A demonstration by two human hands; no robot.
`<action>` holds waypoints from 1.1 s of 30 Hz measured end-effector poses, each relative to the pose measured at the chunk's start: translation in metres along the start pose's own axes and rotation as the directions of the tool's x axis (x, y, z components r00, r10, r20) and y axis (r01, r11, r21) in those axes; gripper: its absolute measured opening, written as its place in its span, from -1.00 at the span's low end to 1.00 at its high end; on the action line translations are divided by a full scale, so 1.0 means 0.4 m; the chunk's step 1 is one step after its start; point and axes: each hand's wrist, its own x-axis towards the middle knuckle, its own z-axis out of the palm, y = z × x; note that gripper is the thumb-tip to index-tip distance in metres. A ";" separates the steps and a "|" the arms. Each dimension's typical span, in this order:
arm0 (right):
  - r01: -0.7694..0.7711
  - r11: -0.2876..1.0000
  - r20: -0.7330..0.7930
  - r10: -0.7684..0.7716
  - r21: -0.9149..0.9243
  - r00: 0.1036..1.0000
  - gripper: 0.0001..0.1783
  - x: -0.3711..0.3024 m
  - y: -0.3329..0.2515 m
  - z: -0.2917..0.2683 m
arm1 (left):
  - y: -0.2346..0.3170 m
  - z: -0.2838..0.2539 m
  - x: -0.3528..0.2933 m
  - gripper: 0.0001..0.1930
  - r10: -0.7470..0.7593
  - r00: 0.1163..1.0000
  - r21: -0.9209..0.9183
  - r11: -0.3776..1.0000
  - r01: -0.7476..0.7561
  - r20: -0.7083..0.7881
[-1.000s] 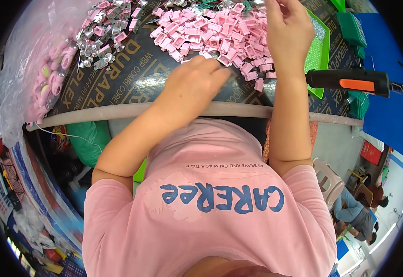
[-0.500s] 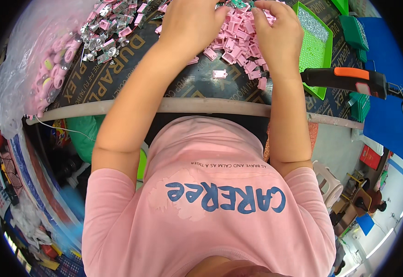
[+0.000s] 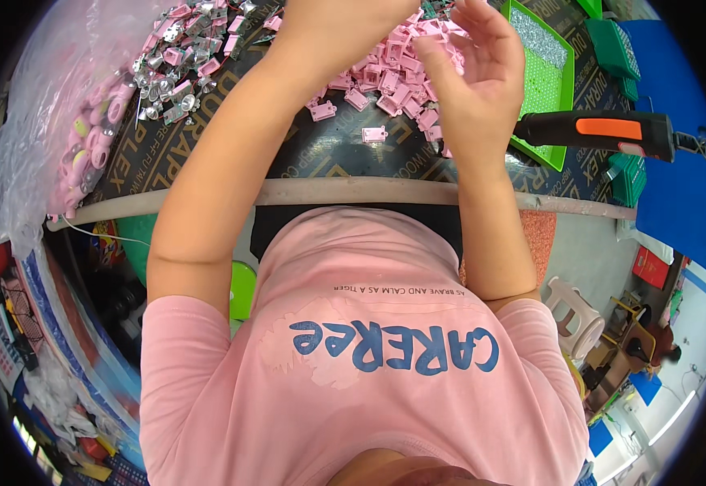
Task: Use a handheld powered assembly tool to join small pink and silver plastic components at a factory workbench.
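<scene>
My left hand point(image 3: 341, 28) reaches over the far part of the table at the top edge of the view; its fingers are cut off there, so what they hold is hidden. My right hand point(image 3: 486, 85) is raised at the right side of a heap of small pink plastic casings point(image 3: 389, 79). Its thumb and fingers are curved and apart, and I see nothing between them. One pink casing point(image 3: 375, 134) lies by itself on the near side of the heap.
At the left is a pile of silvery reflector parts with pink pieces point(image 3: 179, 85), beside a clear bag of pink items point(image 3: 86, 150). To the right lie a green tray with small metal bits point(image 3: 559, 105), a black-and-orange handled tool point(image 3: 604, 130) and green boxes point(image 3: 612, 50).
My left hand has shifted right and farther up out of view. The right hand has turned and its fingers have spread. The view has shifted slightly.
</scene>
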 end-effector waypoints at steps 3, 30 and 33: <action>0.060 0.971 -0.007 -0.060 0.233 0.998 -0.56 -0.024 -0.034 0.032 | 0.015 0.006 -0.073 -0.84 -0.326 0.933 -0.360 0.861 0.360 0.155; 0.246 0.792 0.646 0.230 -0.559 0.728 -0.75 -0.102 -0.004 -0.076 | -0.042 0.030 -0.359 -0.54 0.018 0.986 0.383 0.920 -0.081 0.165; 0.259 0.783 0.643 0.222 -0.565 0.733 -0.77 -0.100 -0.002 -0.073 | -0.052 0.036 -0.361 -0.55 0.069 0.987 0.387 0.914 -0.122 0.148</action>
